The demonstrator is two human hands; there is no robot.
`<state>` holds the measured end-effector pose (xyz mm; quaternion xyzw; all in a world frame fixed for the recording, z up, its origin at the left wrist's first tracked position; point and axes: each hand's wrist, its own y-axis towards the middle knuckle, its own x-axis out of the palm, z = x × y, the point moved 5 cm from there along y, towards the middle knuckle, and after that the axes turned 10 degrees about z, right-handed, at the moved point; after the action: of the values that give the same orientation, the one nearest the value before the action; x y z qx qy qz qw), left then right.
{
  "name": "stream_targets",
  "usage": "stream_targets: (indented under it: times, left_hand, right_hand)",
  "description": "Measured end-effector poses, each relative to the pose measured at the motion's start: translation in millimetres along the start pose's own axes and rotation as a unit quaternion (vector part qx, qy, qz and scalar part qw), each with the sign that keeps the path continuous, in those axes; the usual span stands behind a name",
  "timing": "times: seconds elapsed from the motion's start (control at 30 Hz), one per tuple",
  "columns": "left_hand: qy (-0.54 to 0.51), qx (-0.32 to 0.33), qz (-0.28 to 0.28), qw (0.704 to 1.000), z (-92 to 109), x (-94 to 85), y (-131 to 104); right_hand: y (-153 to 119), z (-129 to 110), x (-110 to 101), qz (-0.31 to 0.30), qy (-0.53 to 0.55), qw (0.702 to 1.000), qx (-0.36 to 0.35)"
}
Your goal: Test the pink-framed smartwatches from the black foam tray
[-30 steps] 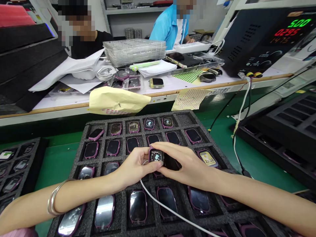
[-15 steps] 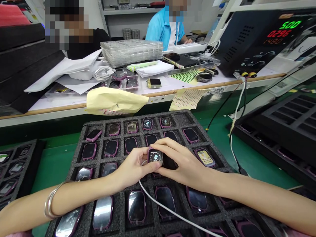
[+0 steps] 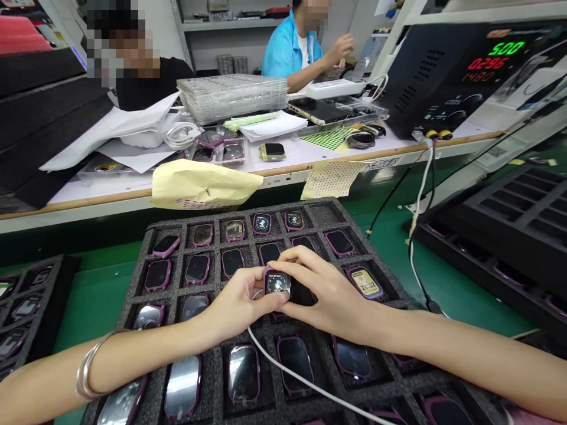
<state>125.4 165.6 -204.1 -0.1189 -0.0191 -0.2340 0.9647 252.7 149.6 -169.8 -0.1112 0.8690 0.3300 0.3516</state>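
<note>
A smartwatch [image 3: 277, 282] with a purple case and a lit watch face is held over the middle of the foam tray [image 3: 212, 330]. My left hand [image 3: 245, 298] grips its left side, the thumb lying at the bottom of the screen. Around its right edge close the fingers of my right hand [image 3: 325, 289]. From under my left hand a white cable [image 3: 305, 378] runs down to the right; its end is hidden. In the tray's compartments lie several purple watches, most with dark screens. To the right of my right hand, one watch [image 3: 365, 282] shows a yellow face.
Behind the tray, a bench carries stacked clear trays [image 3: 233, 97], papers and a phone [image 3: 316, 109]. A power supply [image 3: 447, 82] with lit digits stands at the right. More foam trays [image 3: 527, 218] flank both sides. Two people sit across the bench.
My hands hold the watch in nearly the same pose. The camera view has shifted slightly. Across the bench, the person in blue has raised their hands.
</note>
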Motion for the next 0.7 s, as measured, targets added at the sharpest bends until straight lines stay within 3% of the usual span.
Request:
stream_targets:
  times: [0.1,0.2,0.3,0.37,0.43,0.5,0.6,0.7]
  left_hand:
    - [0.003,0.0,-0.012,1.0,-2,1.7,1]
    - [0.002,-0.008,-0.041,0.999,-5,6.0,0]
    - [-0.007,-0.035,-0.054,0.998,-8,8.2,-2]
    - [-0.002,-0.052,-0.06,0.997,-11,8.7,-4]
    - [0.011,-0.058,-0.061,0.996,-15,9.0,-5]
    - [0.012,-0.058,-0.05,0.997,-21,8.2,-7]
    - [-0.01,-0.053,0.005,0.999,-34,1.1,-8]
    - [-0.001,-0.103,0.045,0.994,-54,-9.4,-8]
  right_hand:
    - [-1,0,-1,-0.001,0.016,1.0,-0.01]
    - [5,5,-16,-0.001,0.066,0.998,-0.025]
    - [18,36,-51,0.069,0.053,0.996,-0.008]
    - [25,70,-76,0.126,-0.041,0.991,0.033]
    - [27,101,-89,0.092,-0.124,0.985,0.072]
    - [24,116,-97,0.044,-0.158,0.984,0.076]
    - [11,104,-103,-0.025,-0.197,0.978,0.063]
    - [-3,74,-101,-0.098,-0.232,0.966,0.057]
